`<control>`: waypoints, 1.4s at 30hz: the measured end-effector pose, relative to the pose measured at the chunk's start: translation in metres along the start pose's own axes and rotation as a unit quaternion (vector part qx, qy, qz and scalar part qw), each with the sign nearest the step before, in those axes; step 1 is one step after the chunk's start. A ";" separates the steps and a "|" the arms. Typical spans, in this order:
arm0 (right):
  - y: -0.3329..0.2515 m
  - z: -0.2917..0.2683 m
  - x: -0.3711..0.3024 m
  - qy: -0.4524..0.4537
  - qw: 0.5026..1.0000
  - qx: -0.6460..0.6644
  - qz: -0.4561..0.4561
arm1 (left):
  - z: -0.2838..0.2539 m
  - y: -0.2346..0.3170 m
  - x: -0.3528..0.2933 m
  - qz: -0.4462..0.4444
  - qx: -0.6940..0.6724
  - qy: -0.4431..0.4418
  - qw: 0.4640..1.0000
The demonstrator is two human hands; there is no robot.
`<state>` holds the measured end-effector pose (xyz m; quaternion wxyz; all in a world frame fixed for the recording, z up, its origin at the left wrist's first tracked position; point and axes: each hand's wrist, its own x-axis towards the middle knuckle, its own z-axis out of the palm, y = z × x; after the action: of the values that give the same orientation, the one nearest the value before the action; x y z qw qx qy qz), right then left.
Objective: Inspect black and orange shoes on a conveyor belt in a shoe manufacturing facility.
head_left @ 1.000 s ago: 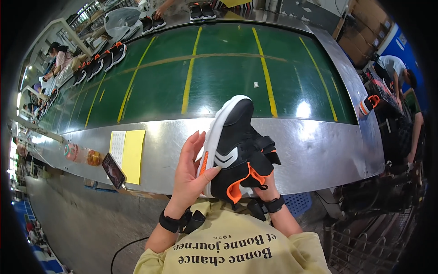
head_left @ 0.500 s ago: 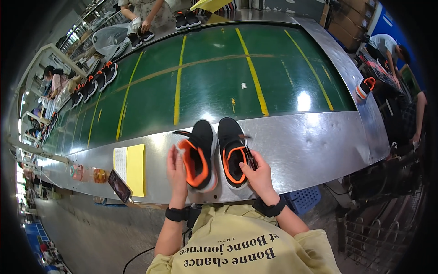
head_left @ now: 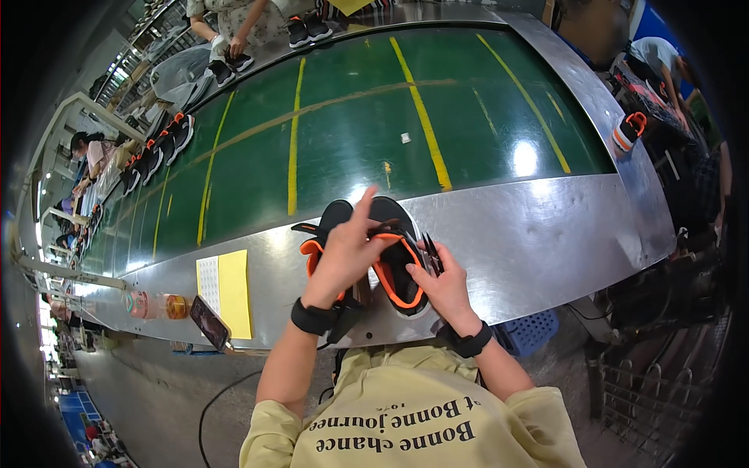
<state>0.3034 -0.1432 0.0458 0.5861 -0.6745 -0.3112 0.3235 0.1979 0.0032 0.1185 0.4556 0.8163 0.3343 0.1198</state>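
A black sneaker with orange lining (head_left: 402, 292) stands on the metal table edge, toe pointing away from me. My right hand (head_left: 445, 292) is at its right side, with the thumb at the collar opening and a dark two-pronged tool (head_left: 431, 256) held in the fingers. My left hand (head_left: 347, 253) reaches across from the left, index finger stretched out and thumb at this shoe's tongue. Beneath the left hand stands a second black sneaker (head_left: 337, 212), mostly covered, its toe and part of its orange collar showing. Both wrists wear black bands.
A green conveyor belt (head_left: 257, 168) with yellow lines runs beyond the metal table (head_left: 546, 234). To the left lie a yellow sheet (head_left: 236, 292), a phone (head_left: 209, 321) and a jar (head_left: 176, 306). Several sneakers (head_left: 160, 152) line the far left. Across the belt, a person handles shoes.
My left hand has moved right from the left shoe's side, across it to the right shoe's tongue. My right hand stays at the right shoe, which has tilted slightly.
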 end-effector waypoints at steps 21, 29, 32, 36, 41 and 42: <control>0.007 -0.022 0.029 -0.022 0.997 -0.018 -0.074 | -0.005 -0.026 0.025 -0.046 0.014 -0.001 0.999; 0.012 -0.004 0.051 -0.023 0.998 -0.009 -0.060 | -0.001 -0.029 0.029 -0.055 -0.062 -0.005 0.997; 0.013 -0.003 0.049 -0.010 0.997 -0.022 -0.076 | 0.000 -0.033 0.027 -0.059 -0.069 -0.007 0.996; 0.015 0.000 0.047 0.000 0.996 -0.004 -0.085 | 0.003 -0.036 0.026 -0.068 -0.076 0.001 0.995; 0.023 0.003 0.046 0.013 0.996 0.014 -0.090 | 0.003 -0.034 0.025 -0.073 -0.083 -0.003 0.994; 0.023 0.004 0.046 0.014 0.995 0.016 -0.094 | 0.002 -0.034 0.025 -0.081 -0.084 -0.003 0.993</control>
<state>0.3287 -0.1073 0.0192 0.6290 -0.6370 -0.3598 0.2629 0.2026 0.0303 0.0871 0.5321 0.7457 0.3862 0.1079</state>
